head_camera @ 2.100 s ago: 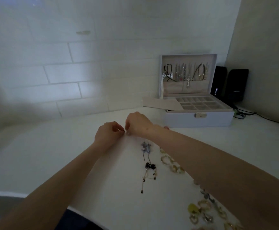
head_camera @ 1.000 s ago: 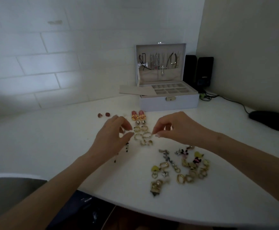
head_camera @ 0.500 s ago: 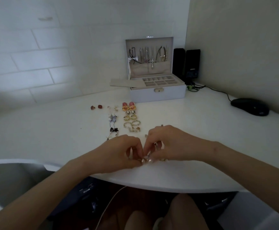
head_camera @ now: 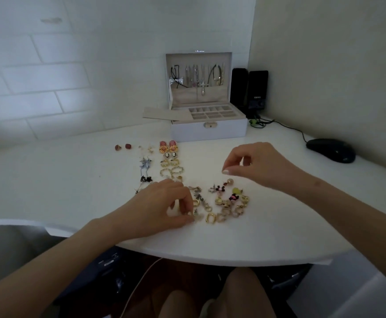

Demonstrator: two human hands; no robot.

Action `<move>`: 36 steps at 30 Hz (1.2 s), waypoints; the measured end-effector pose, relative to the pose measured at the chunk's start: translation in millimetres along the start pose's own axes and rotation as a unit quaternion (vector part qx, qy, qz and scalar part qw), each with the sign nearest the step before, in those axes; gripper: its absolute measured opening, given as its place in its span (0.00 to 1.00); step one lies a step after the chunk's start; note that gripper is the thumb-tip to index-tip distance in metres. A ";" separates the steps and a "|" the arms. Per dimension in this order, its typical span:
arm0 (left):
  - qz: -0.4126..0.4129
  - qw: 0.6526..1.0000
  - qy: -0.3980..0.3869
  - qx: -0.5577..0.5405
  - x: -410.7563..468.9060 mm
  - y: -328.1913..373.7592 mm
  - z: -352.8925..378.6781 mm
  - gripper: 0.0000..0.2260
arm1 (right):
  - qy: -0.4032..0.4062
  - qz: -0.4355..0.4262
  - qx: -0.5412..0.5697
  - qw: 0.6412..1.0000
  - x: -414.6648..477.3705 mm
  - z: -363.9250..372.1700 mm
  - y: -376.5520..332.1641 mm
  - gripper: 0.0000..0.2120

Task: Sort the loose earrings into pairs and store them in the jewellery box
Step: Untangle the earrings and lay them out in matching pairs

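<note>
On the white rounded bench (head_camera: pixel 267 237), a loose heap of mixed gold, pink and dark earrings (head_camera: pixel 224 204) lay just below the centre of the frame, between the two hands. The left hand (head_camera: pixel 162 207) rested on the bench at the heap's left edge, its thumb and fingers drawn together in a pinch on a small pale earring (head_camera: pixel 197 217) at the lower left of the heap; what kind of piece it was could not be made out. The right hand (head_camera: pixel 254 166) hovered above and to the right of the heap, clear of it, with thumb and forefinger tips pressed together; whether anything lay between them could not be told. Above the left hand, toward the middle left of the frame, sorted pairs lay in rows: two small dark red studs (head_camera: pixel 123 147), a pink and gold pair (head_camera: pixel 168 146), gold chain-like hoops (head_camera: pixel 171 167), a grey-blue dangling pair (head_camera: pixel 145 163) and a black dangling pair (head_camera: pixel 146 179). The white rectangular jewellery box (head_camera: pixel 208 130) stood open at the upper centre, well apart from both hands, its lid upright with necklaces hanging inside and its divided tray showing. A black computer mouse (head_camera: pixel 331 150) sat at the right edge, and two black speakers (head_camera: pixel 249 90) stood just right of the box.
</note>
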State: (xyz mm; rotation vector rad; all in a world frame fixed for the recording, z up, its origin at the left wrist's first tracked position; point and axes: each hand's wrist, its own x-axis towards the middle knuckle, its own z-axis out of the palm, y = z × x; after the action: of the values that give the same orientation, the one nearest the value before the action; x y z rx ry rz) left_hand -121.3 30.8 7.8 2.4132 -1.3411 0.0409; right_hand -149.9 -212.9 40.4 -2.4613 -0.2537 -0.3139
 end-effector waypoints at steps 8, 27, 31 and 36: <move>-0.037 0.996 0.036 -0.073 16.1 4.7 -12.5 0.03 | -0.039 0.044 -0.067 0.996 -4.7 -6.0 39.0 0.03; -0.113 0.974 0.116 -0.160 0.0 -8.3 -43.6 0.04 | -0.054 0.027 -0.025 0.998 29.9 0.2 10.8 0.06; -0.121 0.973 0.101 -0.168 -5.2 -17.1 -42.3 0.04 | -0.093 -0.015 0.018 0.995 34.5 12.0 -19.5 0.06; -0.160 0.969 0.114 -0.152 -5.7 -48.4 -51.8 0.04 | -0.101 -0.052 0.056 0.992 59.5 37.3 -45.4 0.06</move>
State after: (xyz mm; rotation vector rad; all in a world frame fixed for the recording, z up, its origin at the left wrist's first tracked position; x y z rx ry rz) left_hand -76.5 75.9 39.7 2.2506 -0.7835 0.0235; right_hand -98.8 -148.2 54.7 -2.3739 -0.4740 -0.0905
